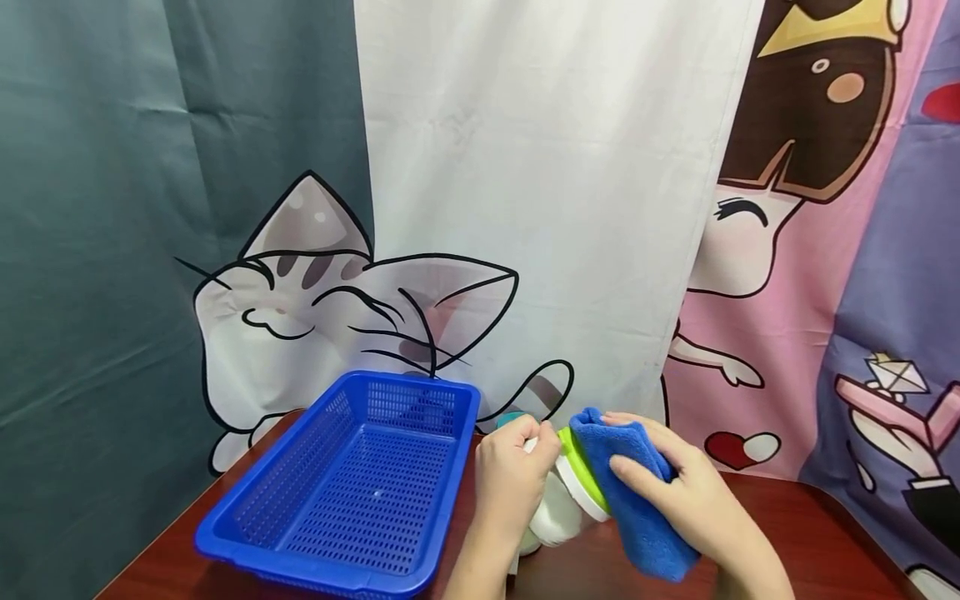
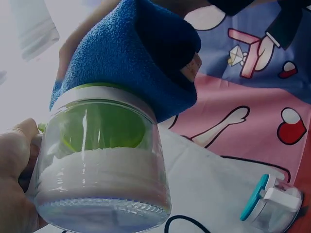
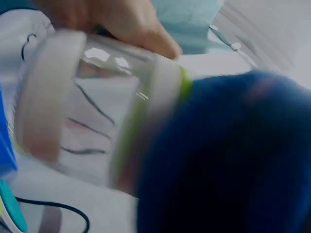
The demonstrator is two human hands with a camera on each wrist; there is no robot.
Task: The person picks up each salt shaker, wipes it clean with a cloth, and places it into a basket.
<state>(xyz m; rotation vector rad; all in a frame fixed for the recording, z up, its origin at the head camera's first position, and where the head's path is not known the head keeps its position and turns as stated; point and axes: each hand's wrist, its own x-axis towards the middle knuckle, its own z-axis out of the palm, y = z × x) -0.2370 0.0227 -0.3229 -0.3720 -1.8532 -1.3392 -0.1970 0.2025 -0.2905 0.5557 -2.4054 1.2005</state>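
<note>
A clear glass jar (image 1: 555, 512) with a bright green and white lid (image 1: 579, 473) is held tilted above the table. White powdery or granular contents fill its lower part in the left wrist view (image 2: 104, 170). My left hand (image 1: 512, 475), fingers curled, grips the jar at its side, where a handle partly shows. A blue cloth (image 1: 633, 500) is bunched in my right hand (image 1: 697, 500), with the thumb over its front. The cloth lies against the lid's top and covers much of it in both wrist views.
Left of my hands stands a blue perforated plastic basket (image 1: 337, 575) on the reddish-brown table (image 1: 795, 533). Another jar with a teal lid (image 2: 255, 196) stands behind my left hand, mostly hidden in the head view. A printed cartoon curtain (image 1: 555, 208) hangs behind the table.
</note>
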